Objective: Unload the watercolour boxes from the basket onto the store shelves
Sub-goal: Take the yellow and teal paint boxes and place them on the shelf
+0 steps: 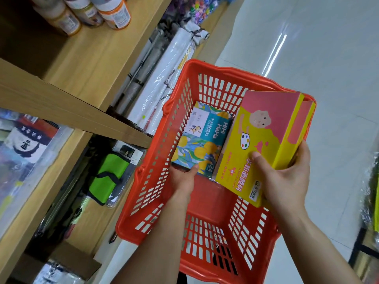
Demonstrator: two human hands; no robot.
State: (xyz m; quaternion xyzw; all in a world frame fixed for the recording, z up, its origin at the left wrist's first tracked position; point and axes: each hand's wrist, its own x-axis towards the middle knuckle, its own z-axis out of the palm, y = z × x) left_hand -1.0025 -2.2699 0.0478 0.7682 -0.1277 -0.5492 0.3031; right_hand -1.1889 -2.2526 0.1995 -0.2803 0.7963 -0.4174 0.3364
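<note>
R hand (284,177) grips yellow box (260,144) over red basket (155,160); L hand (183,178) pinches lemon-print box (202,138) inside.

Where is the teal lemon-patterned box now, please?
Head view: the teal box lies in the red basket, left of the yellow box, left hand gripping its near edge.
</note>
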